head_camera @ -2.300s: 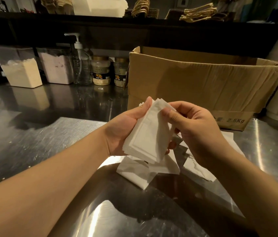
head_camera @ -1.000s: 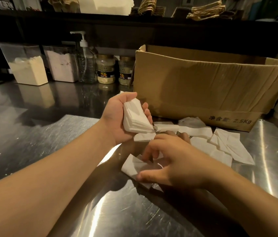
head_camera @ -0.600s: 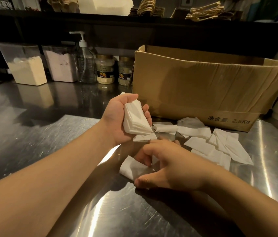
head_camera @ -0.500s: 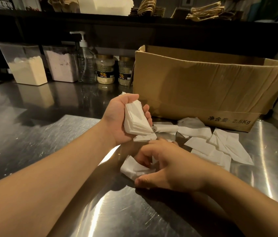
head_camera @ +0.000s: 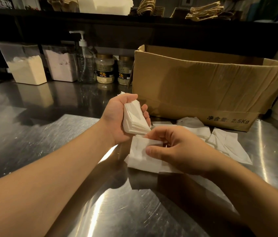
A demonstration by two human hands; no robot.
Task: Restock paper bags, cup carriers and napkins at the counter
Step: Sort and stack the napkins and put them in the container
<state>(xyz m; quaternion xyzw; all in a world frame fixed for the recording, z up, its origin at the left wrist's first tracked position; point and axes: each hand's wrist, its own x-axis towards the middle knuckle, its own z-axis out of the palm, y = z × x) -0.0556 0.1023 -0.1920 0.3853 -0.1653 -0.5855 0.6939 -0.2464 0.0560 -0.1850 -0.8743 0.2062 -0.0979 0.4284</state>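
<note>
Left hand [head_camera: 117, 120] grips napkin stack [head_camera: 134, 119] above steel desk [head_camera: 32, 139]. Right hand [head_camera: 177, 149], just below stack, pinches single napkin [head_camera: 140, 154] lifted off desk. Loose napkins [head_camera: 227, 144] beside box [head_camera: 203, 86].

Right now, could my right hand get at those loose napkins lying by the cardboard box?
Probably yes: the loose napkins lie uncovered beside your right hand, but it already pinches a napkin.

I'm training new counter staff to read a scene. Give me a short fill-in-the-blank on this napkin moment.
1. The left hand grips a ____ of folded napkins.
2. The right hand pinches one loose napkin just above the ____ counter.
3. More napkins lie in front of the ____ box.

Missing words: stack; steel; cardboard
</note>
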